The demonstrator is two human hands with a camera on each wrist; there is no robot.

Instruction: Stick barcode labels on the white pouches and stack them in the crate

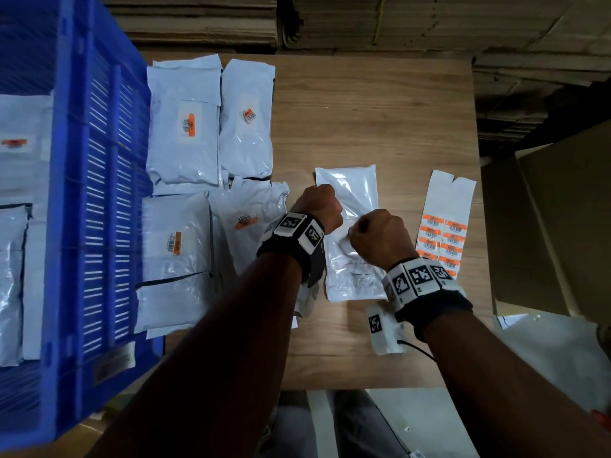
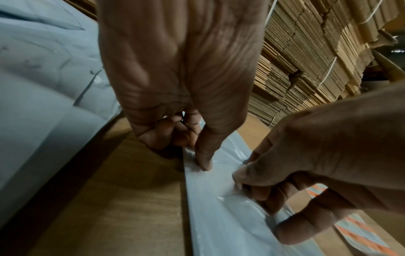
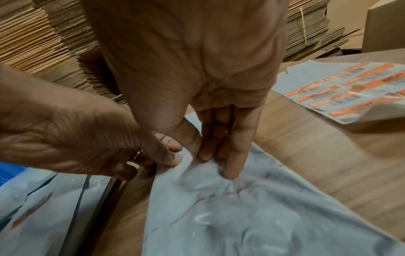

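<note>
Together, both hands are working the white pouch (image 1: 347, 226) lying on the tabletop (image 1: 380, 127): left hand (image 1: 317, 209) pinching its edge, right hand (image 1: 377, 238) pressing with curled fingers. Smoothing it flat first should help labels from the label sheet (image 1: 444, 226) stick.

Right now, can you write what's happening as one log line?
step: labelling | left hand: pressing pouch | right hand: pressing same pouch | label sheet: beside pouch | crate: holds pouches

The crate (image 1: 76, 193) is bright blue with slotted walls. The pouches (image 1: 185, 127) are glossy white, and their barcode labels (image 1: 187, 122) are orange and white. The label sheet (image 1: 443, 223) is white with orange stickers. The table (image 1: 380, 120) is light wood-grain. Black-and-white square-patterned markers (image 1: 416, 277) band both wrists.
</note>
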